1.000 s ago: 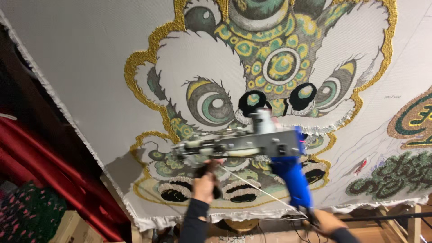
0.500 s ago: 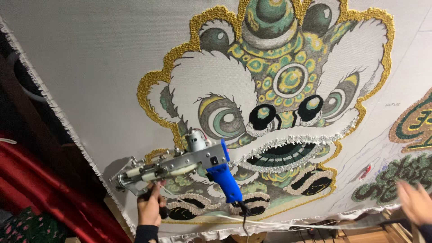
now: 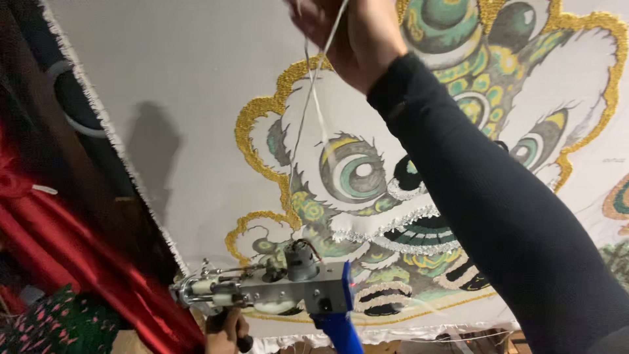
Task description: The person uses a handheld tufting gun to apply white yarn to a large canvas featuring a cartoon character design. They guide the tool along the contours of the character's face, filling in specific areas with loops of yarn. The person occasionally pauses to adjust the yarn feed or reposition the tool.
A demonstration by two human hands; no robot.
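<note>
A grey tufting gun [image 3: 282, 288] with a blue grip [image 3: 341, 331] hangs low in the view, in front of a stretched white cloth [image 3: 190, 98] tufted with a lion face in gold, green and black [image 3: 367, 177]. My left hand [image 3: 226, 331] is closed on the gun's black front handle at the bottom edge. My right hand [image 3: 350, 33] is raised to the top edge, its black sleeve crossing the cloth. Its fingers pinch a thin white yarn strand [image 3: 313, 105] that runs down toward the gun.
Red fabric [image 3: 78, 249] hangs at the left beside the cloth's frayed edge. A dark green patterned piece [image 3: 59, 321] lies at the lower left. More tufted motifs [image 3: 616, 203] show at the right edge.
My right hand has risen from the lower right to the top and taken hold of the yarn. The gun sits lower and further left, and the view is closer to the cloth.
</note>
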